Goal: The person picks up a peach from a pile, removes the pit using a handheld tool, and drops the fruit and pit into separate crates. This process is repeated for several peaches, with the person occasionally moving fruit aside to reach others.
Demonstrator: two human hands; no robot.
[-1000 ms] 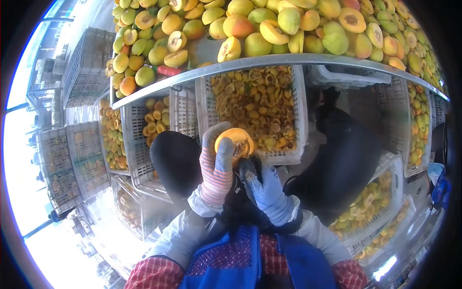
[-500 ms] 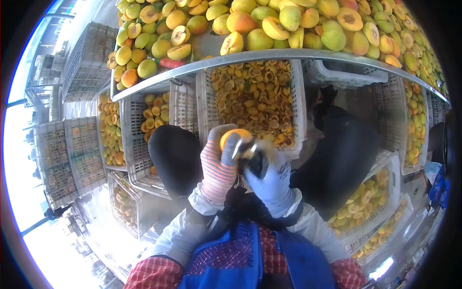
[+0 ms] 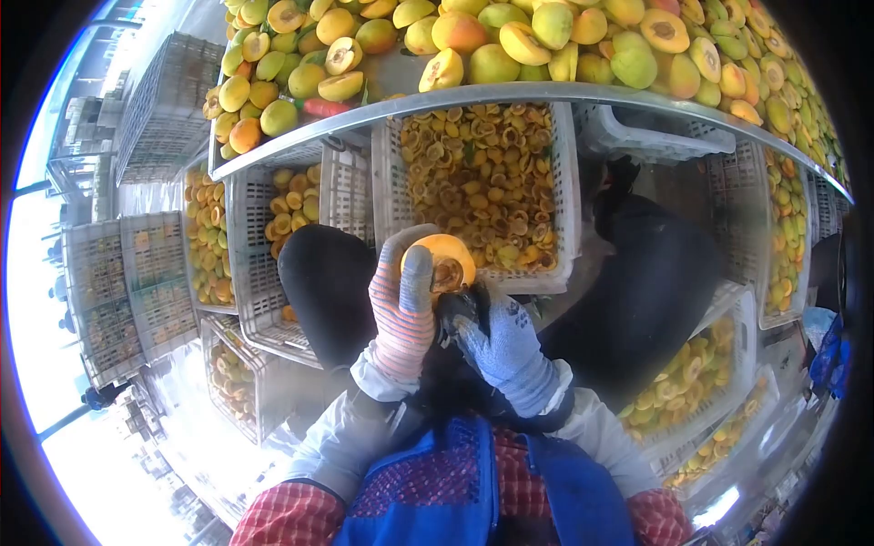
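Pitting a peach half, mid-batch.
Left hand (image 3: 403, 309) grips peach half (image 3: 443, 261); right hand (image 3: 496, 341) closed on tool (image 3: 458, 308) at pit; crate (image 3: 387, 196) partly full, table (image 3: 382, 105) pile remains.

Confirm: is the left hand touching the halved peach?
Touching. The head view shows the left hand, in a striped glove, wrapped around the halved peach, its thumb pressed across the cut face. The right hand sits just below.

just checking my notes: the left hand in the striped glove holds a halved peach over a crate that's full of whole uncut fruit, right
Not quite. In the head view, the left hand does hold the halved peach, but the crate below it is full of cut halves, not whole uncut fruit. The rest stands.
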